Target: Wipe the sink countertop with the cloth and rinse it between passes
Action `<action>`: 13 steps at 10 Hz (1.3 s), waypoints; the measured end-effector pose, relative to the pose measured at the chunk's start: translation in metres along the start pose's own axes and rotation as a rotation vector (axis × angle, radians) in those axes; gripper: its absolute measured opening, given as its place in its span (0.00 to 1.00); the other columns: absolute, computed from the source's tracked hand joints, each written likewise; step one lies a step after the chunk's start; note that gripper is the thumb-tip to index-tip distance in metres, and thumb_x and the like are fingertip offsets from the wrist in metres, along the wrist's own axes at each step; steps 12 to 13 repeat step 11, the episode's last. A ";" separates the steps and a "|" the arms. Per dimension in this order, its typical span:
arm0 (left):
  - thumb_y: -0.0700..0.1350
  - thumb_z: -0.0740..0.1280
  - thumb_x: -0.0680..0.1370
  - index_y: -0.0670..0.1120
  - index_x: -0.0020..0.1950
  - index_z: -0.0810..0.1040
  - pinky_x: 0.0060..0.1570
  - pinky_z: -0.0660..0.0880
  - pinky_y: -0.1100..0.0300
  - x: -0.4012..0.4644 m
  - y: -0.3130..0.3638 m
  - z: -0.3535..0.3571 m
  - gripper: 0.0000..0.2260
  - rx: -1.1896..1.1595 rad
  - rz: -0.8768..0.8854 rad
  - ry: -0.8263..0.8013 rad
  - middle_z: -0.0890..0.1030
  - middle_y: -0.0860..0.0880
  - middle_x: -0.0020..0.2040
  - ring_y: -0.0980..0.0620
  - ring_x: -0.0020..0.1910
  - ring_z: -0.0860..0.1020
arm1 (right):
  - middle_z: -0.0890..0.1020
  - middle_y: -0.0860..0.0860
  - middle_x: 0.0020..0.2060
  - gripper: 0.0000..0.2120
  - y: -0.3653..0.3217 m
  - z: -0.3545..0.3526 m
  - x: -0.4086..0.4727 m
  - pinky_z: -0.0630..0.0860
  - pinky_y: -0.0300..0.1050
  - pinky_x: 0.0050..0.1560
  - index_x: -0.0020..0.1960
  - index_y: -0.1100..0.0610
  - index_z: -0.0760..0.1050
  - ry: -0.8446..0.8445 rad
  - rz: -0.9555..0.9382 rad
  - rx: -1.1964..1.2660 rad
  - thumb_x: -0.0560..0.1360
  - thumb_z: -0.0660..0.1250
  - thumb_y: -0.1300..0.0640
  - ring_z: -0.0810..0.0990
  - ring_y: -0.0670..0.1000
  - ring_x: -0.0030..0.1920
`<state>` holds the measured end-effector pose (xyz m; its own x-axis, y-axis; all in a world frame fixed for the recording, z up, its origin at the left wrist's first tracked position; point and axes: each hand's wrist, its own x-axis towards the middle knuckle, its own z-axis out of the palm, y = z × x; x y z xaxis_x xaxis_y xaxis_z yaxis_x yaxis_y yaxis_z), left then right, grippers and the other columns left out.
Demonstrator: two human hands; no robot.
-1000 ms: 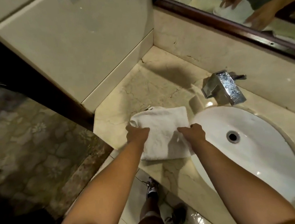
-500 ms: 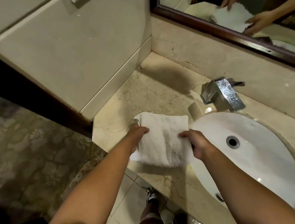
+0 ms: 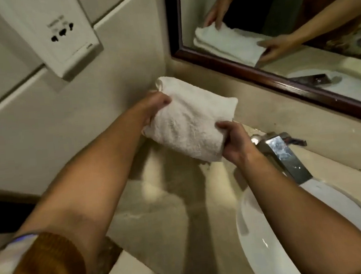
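1. While both hands carry the folded white cloth [image 3: 192, 122] in the air above the back left part of the marble countertop [image 3: 166, 206], it touches no surface, so no wiping is under way at this instant.
2. Nearest the camera, the basin [image 3: 271, 233] sits at the right edge of the countertop; its far side is cut off by the frame, and the drain cannot be seen.
3. Further in, the right hand [image 3: 235, 141] pinches the cloth's near right corner, just beside the chrome faucet [image 3: 286, 156]. The knuckles could, I judge, knock the faucet or its lever if the cloth swings right to be rinsed.
4. Opposite it, the left hand [image 3: 156, 107] grips the cloth's left end with thumb on top. Its fingers underneath are hidden, so how firm the grip is cannot be told.
5. Held only at two ends, the thick folded cloth may sag open or slip, probably landing bunched on the countertop.
6. Whether the cloth is wet or dry is hard to make out, and no water is seen running.
7. On the side wall, a socket plate [image 3: 65, 33] is a splash hazard during rinsing.
8. Farthest back, the mirror [image 3: 296, 28] repeats the hands; motion blur softens everything.
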<state>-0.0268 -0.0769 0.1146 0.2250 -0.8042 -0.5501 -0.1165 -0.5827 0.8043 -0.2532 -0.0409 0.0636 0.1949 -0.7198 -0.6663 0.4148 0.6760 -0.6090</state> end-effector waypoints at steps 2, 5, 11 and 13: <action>0.54 0.63 0.80 0.38 0.72 0.65 0.62 0.68 0.52 0.079 0.000 0.036 0.27 0.695 0.133 0.255 0.69 0.38 0.70 0.39 0.67 0.70 | 0.79 0.56 0.40 0.11 0.003 -0.002 0.082 0.74 0.45 0.37 0.52 0.58 0.76 0.272 -0.098 -0.755 0.73 0.72 0.56 0.78 0.55 0.36; 0.53 0.55 0.82 0.47 0.79 0.52 0.76 0.47 0.48 0.108 -0.106 0.070 0.27 1.166 0.427 0.023 0.50 0.43 0.80 0.43 0.78 0.49 | 0.47 0.52 0.81 0.35 0.054 -0.019 0.085 0.55 0.52 0.77 0.81 0.51 0.47 0.042 -0.357 -1.850 0.81 0.59 0.44 0.51 0.59 0.80; 0.44 0.65 0.79 0.41 0.53 0.80 0.45 0.78 0.55 0.061 -0.094 0.078 0.08 0.203 0.006 0.012 0.83 0.42 0.48 0.46 0.41 0.81 | 0.75 0.55 0.67 0.25 0.059 -0.046 0.026 0.72 0.48 0.64 0.73 0.54 0.69 0.159 -0.387 -1.457 0.77 0.66 0.55 0.75 0.57 0.66; 0.44 0.65 0.79 0.41 0.53 0.80 0.45 0.78 0.55 0.061 -0.094 0.078 0.08 0.203 0.006 0.012 0.83 0.42 0.48 0.46 0.41 0.81 | 0.75 0.55 0.67 0.25 0.059 -0.046 0.026 0.72 0.48 0.64 0.73 0.54 0.69 0.159 -0.387 -1.457 0.77 0.66 0.55 0.75 0.57 0.66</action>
